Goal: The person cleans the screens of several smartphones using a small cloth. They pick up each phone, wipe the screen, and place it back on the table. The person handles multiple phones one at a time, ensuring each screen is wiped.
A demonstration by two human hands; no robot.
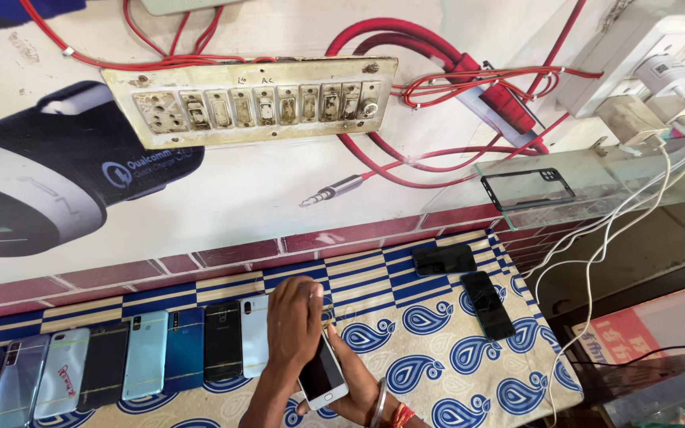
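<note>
Nearest, low centre: right hand (pixel 356 390), w/ bangles at the wrist, cupped under a white phone (pixel 323 370), fingers closed round its lower edge. Left hand (pixel 295 321) lies over the phone's top, fingers together & curled on it; the phone sits tilted between both hands, just above the paisley cloth (pixel 430 357).

Risk, as I see it: it's held by its edges only, so a slip could drop it onto the row of phones (pixel 120 361) lying face-down just left, scuffing them.

Further right, two dark phones (pixel 469 281) lie apart on the cloth; the white cables (pixel 596 261) hanging nr them could snag & drag one off.

No boxes or trays here; the glass shelf (pixel 596 178) holds one phone case (pixel 528 189). On the far wall, a grimy switchboard (pixel 251 103) w/ red wires (pixel 438 87).
</note>
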